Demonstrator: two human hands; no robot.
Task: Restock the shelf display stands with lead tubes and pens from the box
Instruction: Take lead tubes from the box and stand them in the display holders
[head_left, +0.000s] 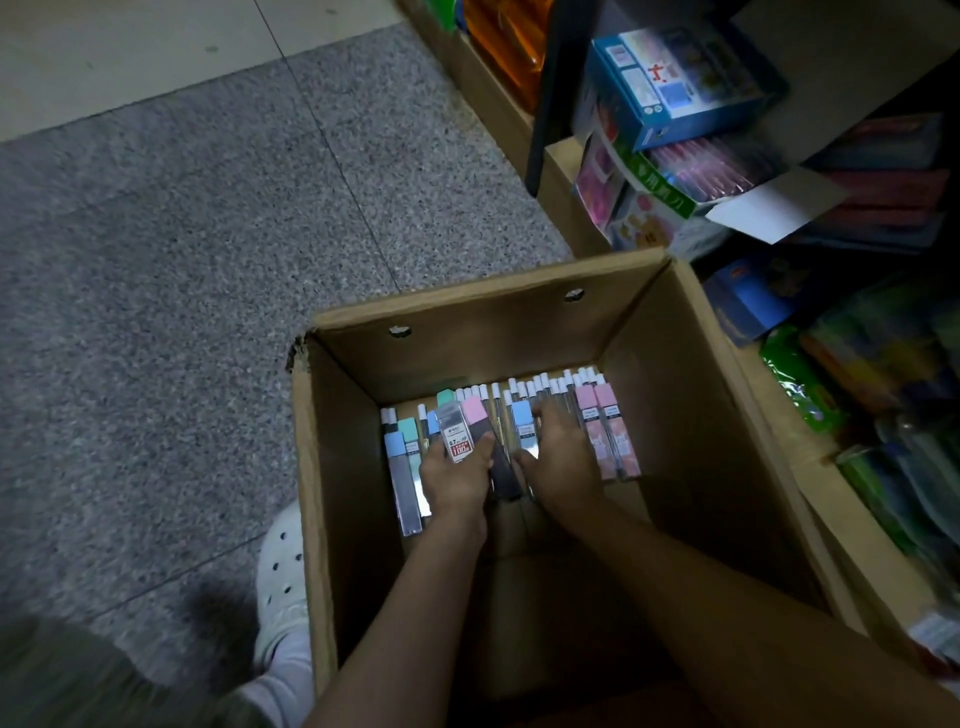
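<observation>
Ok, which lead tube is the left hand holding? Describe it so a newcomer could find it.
Start at the open cardboard box on the floor beside the shelves and look down at the rows of lead tubes lying on its bottom. The left hand grips one clear tube, tilted above the row. Unlike its pastel-capped neighbours, it shows a white label with a red patch marked 0.7.

One open cardboard box stands on the floor; inside it two hands reach among more lead tubes than can be counted; beside the box, one white shoe.
</observation>
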